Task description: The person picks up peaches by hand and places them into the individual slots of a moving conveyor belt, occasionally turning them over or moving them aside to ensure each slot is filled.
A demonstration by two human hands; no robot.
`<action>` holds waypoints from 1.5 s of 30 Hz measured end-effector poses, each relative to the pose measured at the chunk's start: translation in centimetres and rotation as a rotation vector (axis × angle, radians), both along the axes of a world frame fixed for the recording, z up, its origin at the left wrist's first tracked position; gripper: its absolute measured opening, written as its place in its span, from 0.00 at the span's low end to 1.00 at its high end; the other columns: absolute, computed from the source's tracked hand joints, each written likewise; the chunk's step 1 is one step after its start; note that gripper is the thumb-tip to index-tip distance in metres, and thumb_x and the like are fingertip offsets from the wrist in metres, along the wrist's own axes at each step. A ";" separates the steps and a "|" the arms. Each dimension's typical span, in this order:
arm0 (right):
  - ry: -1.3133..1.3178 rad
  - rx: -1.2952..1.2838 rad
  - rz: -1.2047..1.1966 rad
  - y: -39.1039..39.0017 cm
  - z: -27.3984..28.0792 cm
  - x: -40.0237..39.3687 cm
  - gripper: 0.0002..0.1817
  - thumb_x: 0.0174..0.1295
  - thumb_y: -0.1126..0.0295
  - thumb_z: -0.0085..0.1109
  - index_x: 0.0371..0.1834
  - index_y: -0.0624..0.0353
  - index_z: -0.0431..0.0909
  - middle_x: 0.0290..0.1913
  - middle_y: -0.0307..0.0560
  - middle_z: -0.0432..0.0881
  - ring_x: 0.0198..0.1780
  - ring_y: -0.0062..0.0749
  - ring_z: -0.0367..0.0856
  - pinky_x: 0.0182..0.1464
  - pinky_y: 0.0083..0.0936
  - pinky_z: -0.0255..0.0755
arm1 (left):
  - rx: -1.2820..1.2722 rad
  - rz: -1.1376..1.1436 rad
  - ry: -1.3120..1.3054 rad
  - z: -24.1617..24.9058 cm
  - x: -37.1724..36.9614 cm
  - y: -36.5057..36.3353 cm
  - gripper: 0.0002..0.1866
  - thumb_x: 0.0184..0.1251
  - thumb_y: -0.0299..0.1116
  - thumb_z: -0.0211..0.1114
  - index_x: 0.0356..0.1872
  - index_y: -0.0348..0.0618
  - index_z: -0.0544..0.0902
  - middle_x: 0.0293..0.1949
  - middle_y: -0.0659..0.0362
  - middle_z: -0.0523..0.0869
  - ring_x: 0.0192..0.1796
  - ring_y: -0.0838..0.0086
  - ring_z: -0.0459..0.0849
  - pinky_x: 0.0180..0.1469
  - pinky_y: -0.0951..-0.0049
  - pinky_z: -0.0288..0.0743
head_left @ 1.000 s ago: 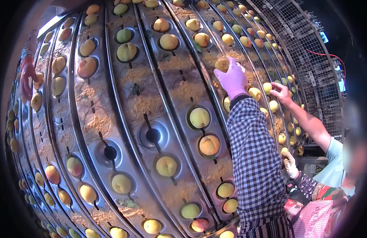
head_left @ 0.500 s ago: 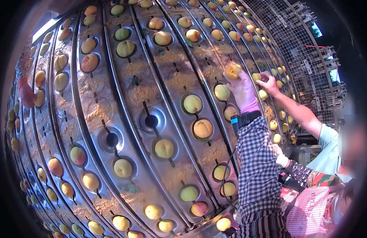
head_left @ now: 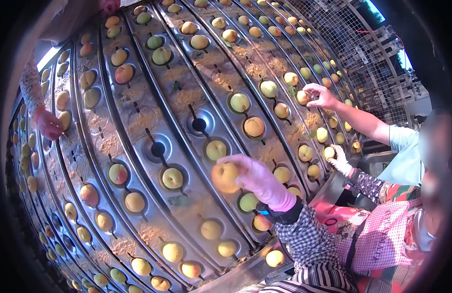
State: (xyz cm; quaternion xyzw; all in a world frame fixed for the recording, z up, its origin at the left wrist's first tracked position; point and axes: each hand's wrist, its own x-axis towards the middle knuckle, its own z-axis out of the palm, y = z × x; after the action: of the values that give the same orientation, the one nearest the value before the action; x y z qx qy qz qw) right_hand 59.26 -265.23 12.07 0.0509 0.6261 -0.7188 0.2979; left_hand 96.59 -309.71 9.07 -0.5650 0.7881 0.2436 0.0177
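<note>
My right hand (head_left: 260,180), in a pink glove and a checkered sleeve, is closed around an orange-yellow peach (head_left: 225,177). It is held above the metal cup plates (head_left: 182,215), near a yellow-green peach (head_left: 216,150) that sits in a cup. A greener peach (head_left: 248,201) lies just below my wrist, partly covered by it. Up and to the left of the held peach is a cup with a bare dark hole (head_left: 199,125). My left hand is out of view.
A co-worker's bare hand (head_left: 324,96) reaches to a peach at right; a white-gloved hand (head_left: 341,162) touches another. At far left, another person's hand (head_left: 49,125) is by a peach. Peach pulp (head_left: 150,235) smears the plates. Wire mesh (head_left: 343,44) stands upper right.
My right hand has come down and left with a peach in it. The view has shifted somewhat. The white-gloved hand now touches a peach at the plates' edge.
</note>
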 end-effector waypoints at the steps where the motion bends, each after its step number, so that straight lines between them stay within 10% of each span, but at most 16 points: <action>1: -0.023 -0.103 0.034 -2.7 0.2 1.5 0.31 0.67 0.59 0.67 0.69 0.62 0.71 0.61 0.45 0.80 0.64 0.27 0.77 0.68 0.27 0.69 | 0.051 -0.033 0.078 1.2 -0.1 0.1 0.36 0.77 0.52 0.54 0.76 0.38 0.61 0.76 0.41 0.61 0.73 0.48 0.66 0.70 0.43 0.66; 5: 0.344 0.229 0.447 -13.3 1.3 6.8 0.33 0.61 0.61 0.70 0.68 0.60 0.71 0.60 0.56 0.79 0.58 0.47 0.82 0.61 0.36 0.75 | 0.382 -0.172 0.458 5.3 -2.0 1.5 0.36 0.77 0.52 0.54 0.76 0.38 0.61 0.76 0.41 0.61 0.73 0.48 0.66 0.70 0.43 0.66; 6: 0.375 0.274 0.513 -16.2 1.9 8.5 0.33 0.59 0.60 0.71 0.67 0.60 0.72 0.58 0.57 0.79 0.58 0.51 0.82 0.60 0.40 0.75 | 0.543 0.127 0.713 5.2 -4.3 3.2 0.31 0.77 0.49 0.54 0.70 0.35 0.71 0.71 0.39 0.71 0.67 0.48 0.73 0.68 0.49 0.69; 7: 0.423 0.251 0.550 -18.7 1.9 10.3 0.34 0.58 0.60 0.71 0.66 0.60 0.72 0.57 0.57 0.79 0.58 0.52 0.81 0.60 0.42 0.75 | 0.667 0.211 0.606 4.1 -3.2 3.0 0.41 0.76 0.63 0.49 0.82 0.56 0.54 0.75 0.51 0.67 0.72 0.59 0.71 0.72 0.52 0.64; 15: 0.614 0.142 0.860 -28.5 0.7 20.0 0.30 0.58 0.54 0.66 0.61 0.58 0.76 0.56 0.53 0.80 0.61 0.51 0.78 0.63 0.45 0.69 | 1.234 0.533 0.843 5.3 -2.9 4.8 0.32 0.78 0.46 0.59 0.77 0.49 0.63 0.68 0.56 0.77 0.66 0.63 0.79 0.65 0.58 0.77; 19: 0.651 0.495 0.653 -28.1 -1.6 14.1 0.28 0.61 0.54 0.66 0.61 0.59 0.76 0.54 0.53 0.81 0.59 0.48 0.78 0.63 0.43 0.71 | 1.062 0.637 0.861 6.3 0.3 2.8 0.30 0.78 0.44 0.60 0.77 0.51 0.64 0.59 0.54 0.83 0.50 0.65 0.87 0.48 0.71 0.86; 24: 0.626 0.909 0.372 -27.1 -6.8 1.8 0.22 0.64 0.57 0.64 0.57 0.56 0.79 0.53 0.52 0.82 0.57 0.48 0.81 0.58 0.43 0.75 | 0.682 0.591 0.716 4.1 9.1 -1.8 0.31 0.76 0.48 0.61 0.74 0.51 0.67 0.58 0.57 0.78 0.51 0.70 0.81 0.50 0.67 0.81; 29: 0.776 1.242 0.663 -28.2 -10.6 -3.1 0.23 0.64 0.61 0.65 0.61 0.55 0.77 0.55 0.51 0.81 0.58 0.48 0.80 0.60 0.45 0.74 | 0.174 0.578 0.504 -2.8 17.5 -4.9 0.27 0.80 0.41 0.59 0.75 0.47 0.67 0.62 0.56 0.76 0.56 0.71 0.79 0.57 0.69 0.77; 31: 0.884 1.234 0.703 -28.2 -10.3 -2.9 0.23 0.62 0.63 0.66 0.60 0.53 0.76 0.55 0.49 0.80 0.59 0.48 0.78 0.61 0.45 0.73 | -0.007 0.455 0.317 -3.6 17.5 -4.8 0.27 0.82 0.35 0.56 0.78 0.47 0.63 0.69 0.55 0.72 0.62 0.70 0.76 0.65 0.71 0.71; 36: 1.124 1.262 0.738 -27.8 -11.8 -2.5 0.24 0.55 0.67 0.68 0.57 0.51 0.77 0.55 0.45 0.79 0.60 0.45 0.77 0.60 0.44 0.72 | -0.103 0.601 0.522 -4.0 13.8 -4.6 0.30 0.80 0.28 0.54 0.79 0.44 0.58 0.48 0.60 0.78 0.46 0.75 0.76 0.56 0.72 0.72; 45: 0.677 1.067 0.631 -27.2 -11.0 -3.7 0.28 0.58 0.64 0.68 0.64 0.53 0.76 0.60 0.50 0.79 0.63 0.47 0.79 0.63 0.41 0.74 | -0.172 0.833 0.595 -5.0 14.2 -6.8 0.30 0.79 0.29 0.58 0.78 0.42 0.60 0.55 0.58 0.74 0.41 0.76 0.73 0.46 0.74 0.71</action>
State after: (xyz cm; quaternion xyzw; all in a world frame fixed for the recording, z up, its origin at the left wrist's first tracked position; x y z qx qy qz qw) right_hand 55.59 -292.39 1.05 -0.2200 0.9362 -0.1694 0.2154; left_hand 110.77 -316.47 4.04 -0.7367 0.4843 0.3144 -0.3519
